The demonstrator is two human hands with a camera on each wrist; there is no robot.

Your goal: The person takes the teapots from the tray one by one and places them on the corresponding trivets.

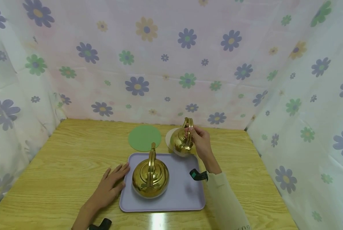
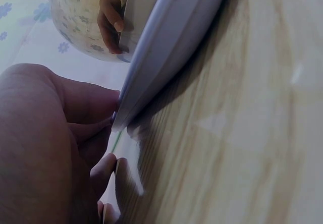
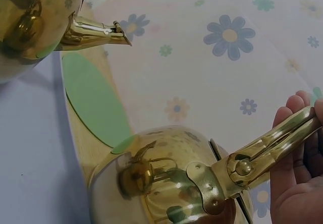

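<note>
**Operator:** Report the position of both kettles relative to the tray.

**Inspector:** The lavender tray lies flat on the wooden table. The larger brass kettle stands upright inside the tray, in its left half, handle raised. The smaller brass kettle is just beyond the tray's far right corner, over a pale round coaster; whether its base touches that coaster cannot be told.

**Operator:** Grip condition, right hand?

**Inspector:** The right hand grasps the smaller kettle's raised handle; the fingers wrap around the bar. In the right wrist view the lid knob sits on the lid and the larger kettle's spout points toward the flowered backdrop.

**Operator:** Left hand?

**Inspector:** The left hand is released: fingers straight, palm down on the table, fingertips against the tray's left edge. The left wrist view confirms contact with the tray rim.

**Operator:** Other items near the tray?

**Inspector:** A green round mat lies on the table just beyond the tray's far edge, left of the pale coaster.
</note>
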